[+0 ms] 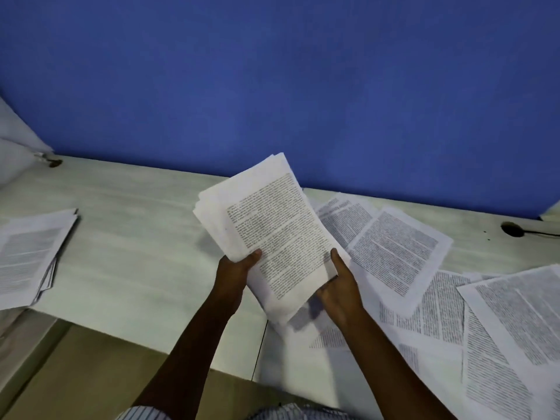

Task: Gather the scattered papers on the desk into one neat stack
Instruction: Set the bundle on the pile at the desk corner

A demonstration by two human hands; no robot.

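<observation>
Centre of frame: left hand (235, 268) and right hand (336, 286) each grip the lower edge of a sheaf of printed pages (266, 228), raised above the desk (130, 237). Loose printed sheets (424, 268) lie overlapped at right; a smaller pile (30, 256) rests at far left. Risk: the sheaf's fanned, uneven edges may slip apart if either grip loosens.
</observation>
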